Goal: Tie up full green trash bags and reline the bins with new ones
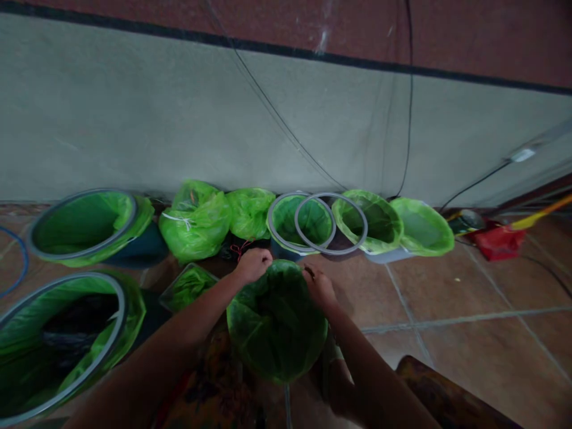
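A green bin liner (277,333) lies open inside a round bin in front of my body, its edge spread around the rim. The bin itself is mostly hidden by the liner. At the far left of the rim, my left hand (255,264) is closed on the liner's edge. My right hand (319,287) pinches the same edge on the right side. Just beyond are a lined bin with a grey ring (272,223) around its top and a loose grey ring (364,229) resting over the neighbouring bins.
Lined bins (402,229) stand along the wall beside tied green bags (196,223). Two large lined bins (134,208) (120,304) are at left. A red dustpan (498,238) lies right on the tiled floor (447,292). Cables (409,119) hang down the wall.
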